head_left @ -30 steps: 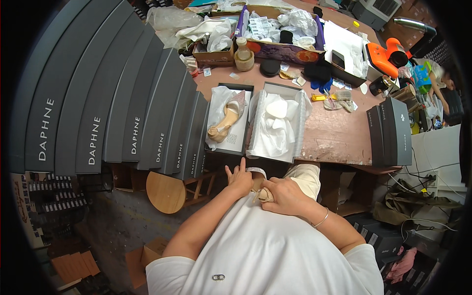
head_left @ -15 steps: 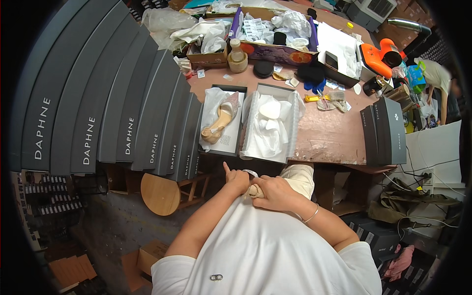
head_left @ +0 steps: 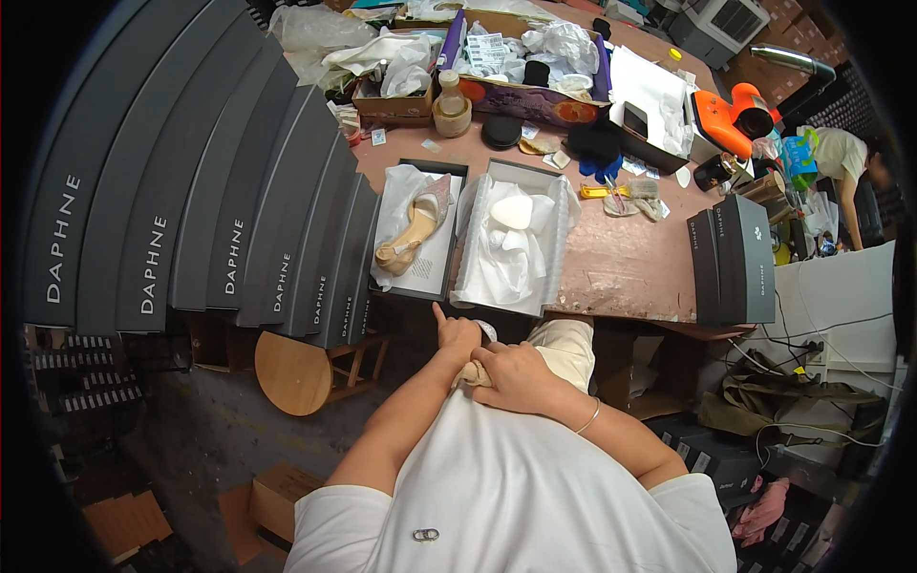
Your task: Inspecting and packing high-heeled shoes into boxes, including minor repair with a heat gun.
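Note:
My left hand (head_left: 459, 335) is in front of the table edge, its index finger stretched out and its other fingers curled. Beside it a pale rounded piece (head_left: 488, 331) shows; most of whatever the hand holds is hidden. Pressed close against that wrist, my right hand (head_left: 521, 378) grips a beige crumpled bundle (head_left: 475, 374) that looks like cloth. On the table just beyond, a beige high-heeled shoe (head_left: 418, 229) with a glittery heel part lies on white paper in a dark shoebox (head_left: 461, 205). Next to it stands an open box (head_left: 551, 250) lined with white tissue.
Tall dark shoeboxes (head_left: 143, 181) line the left side, above a round wooden stool (head_left: 295, 374). More shoeboxes (head_left: 731, 258) stand at the table's right edge. A yellow-handled brush (head_left: 604, 191), a bottle (head_left: 451, 107) and a purple carton (head_left: 525, 97) occupy the back. Another person (head_left: 841, 158) is far right.
The whole view has shifted slightly, so the table and boxes sit further left. My hands stay together; the right one with the beige bundle is a little nearer to my body.

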`<state>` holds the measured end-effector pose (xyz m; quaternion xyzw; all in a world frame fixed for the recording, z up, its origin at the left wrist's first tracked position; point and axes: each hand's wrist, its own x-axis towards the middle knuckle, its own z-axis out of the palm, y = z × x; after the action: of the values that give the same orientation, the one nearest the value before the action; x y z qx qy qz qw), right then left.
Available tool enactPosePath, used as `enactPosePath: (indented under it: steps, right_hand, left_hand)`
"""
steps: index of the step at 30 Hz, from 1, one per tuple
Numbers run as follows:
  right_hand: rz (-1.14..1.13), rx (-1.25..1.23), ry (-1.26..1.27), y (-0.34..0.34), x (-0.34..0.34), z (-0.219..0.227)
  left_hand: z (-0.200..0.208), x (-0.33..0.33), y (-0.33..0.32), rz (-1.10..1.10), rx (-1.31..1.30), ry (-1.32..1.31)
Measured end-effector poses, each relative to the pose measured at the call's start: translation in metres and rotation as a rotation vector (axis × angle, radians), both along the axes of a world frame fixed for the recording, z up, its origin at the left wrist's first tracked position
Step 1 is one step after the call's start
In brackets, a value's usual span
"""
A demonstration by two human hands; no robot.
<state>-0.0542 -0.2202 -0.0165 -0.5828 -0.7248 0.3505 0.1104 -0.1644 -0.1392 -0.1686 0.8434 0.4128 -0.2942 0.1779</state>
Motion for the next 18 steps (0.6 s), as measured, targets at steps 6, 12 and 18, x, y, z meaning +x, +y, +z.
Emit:
enactPosePath:
  steps: [6,12,18]
  right_hand:
    - [-0.014,0.087,-0.061,-0.003,-0.003,-0.005]
    - [-0.036,0.093,-0.095,-0.003,-0.003,-0.004]
    - [-0.052,0.107,-0.100,0.000,-0.006,0.003]
  left_hand:
    - [-0.009,0.006,-0.001,0.001,0.107,-0.107]
    - [-0.004,0.013,0.000,-0.053,0.116,-0.145]
    - [-0.005,0.005,-0.005,-0.054,0.118,-0.174]
